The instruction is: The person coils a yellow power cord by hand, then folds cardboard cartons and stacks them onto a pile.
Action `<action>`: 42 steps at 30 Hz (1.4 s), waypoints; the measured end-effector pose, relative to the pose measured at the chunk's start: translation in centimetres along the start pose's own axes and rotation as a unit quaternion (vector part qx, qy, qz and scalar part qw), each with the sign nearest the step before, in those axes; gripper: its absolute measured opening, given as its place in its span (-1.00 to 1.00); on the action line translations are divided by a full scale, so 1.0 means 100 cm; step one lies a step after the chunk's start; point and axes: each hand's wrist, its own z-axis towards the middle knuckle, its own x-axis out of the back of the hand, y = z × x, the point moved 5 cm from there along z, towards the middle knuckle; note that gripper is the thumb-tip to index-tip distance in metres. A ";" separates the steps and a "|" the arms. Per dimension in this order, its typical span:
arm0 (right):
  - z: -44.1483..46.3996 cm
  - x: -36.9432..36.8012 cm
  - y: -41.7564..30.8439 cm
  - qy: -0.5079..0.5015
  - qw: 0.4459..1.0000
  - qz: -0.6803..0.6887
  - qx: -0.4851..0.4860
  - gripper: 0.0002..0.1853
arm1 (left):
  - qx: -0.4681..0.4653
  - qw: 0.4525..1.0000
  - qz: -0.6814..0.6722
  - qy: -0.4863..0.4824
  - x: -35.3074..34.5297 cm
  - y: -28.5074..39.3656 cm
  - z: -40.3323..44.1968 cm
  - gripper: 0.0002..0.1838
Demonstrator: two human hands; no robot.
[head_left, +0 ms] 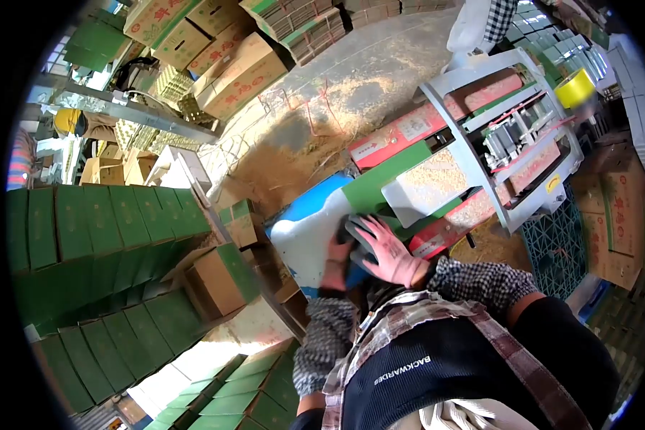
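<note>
My right hand (385, 252), in a pink and grey glove, lies with its fingers extended at the near edge of a green-topped box (387, 179). Just left of it, my left hand (339, 256), gloved the same way, is blurred and its fingers are partly hidden. Both hands are beside the white and blue surface (312, 229). The green box lies between the red side rails (401, 134) of a grey-framed machine (505, 143), with a pale plate (426, 188) over it.
Green boxes (107, 222) stand in rows at the left. An open carton (215, 283) is nearer. Stacked cartons (240, 75) stand at the top and more cartons (613, 215) at the right. Yellow tape (575, 89) is on the machine. Another person's checked sleeve (499, 20) shows at the top.
</note>
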 end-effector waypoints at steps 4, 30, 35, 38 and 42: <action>-0.031 -0.001 0.021 0.016 0.991 0.050 -0.119 -0.33 | 0.117 0.911 0.259 0.299 0.218 0.152 -0.063 -0.44; 0.148 0.011 -0.059 0.139 0.988 0.036 0.058 -0.43 | 0.228 0.907 0.285 0.211 0.107 -0.039 -0.078 -0.10; 0.021 -0.066 0.026 -0.123 0.968 -0.211 0.063 -0.32 | 0.240 0.958 -0.045 0.151 0.083 -0.057 -0.076 -0.07; -0.005 -0.029 0.031 -0.040 0.986 -0.149 -0.067 -0.34 | 0.086 0.981 -0.052 0.164 0.018 -0.056 -0.039 -0.08; -0.039 0.003 0.016 -0.021 0.999 -0.045 -0.006 -0.35 | 0.030 0.998 0.010 -0.056 -0.025 -0.023 0.025 -0.16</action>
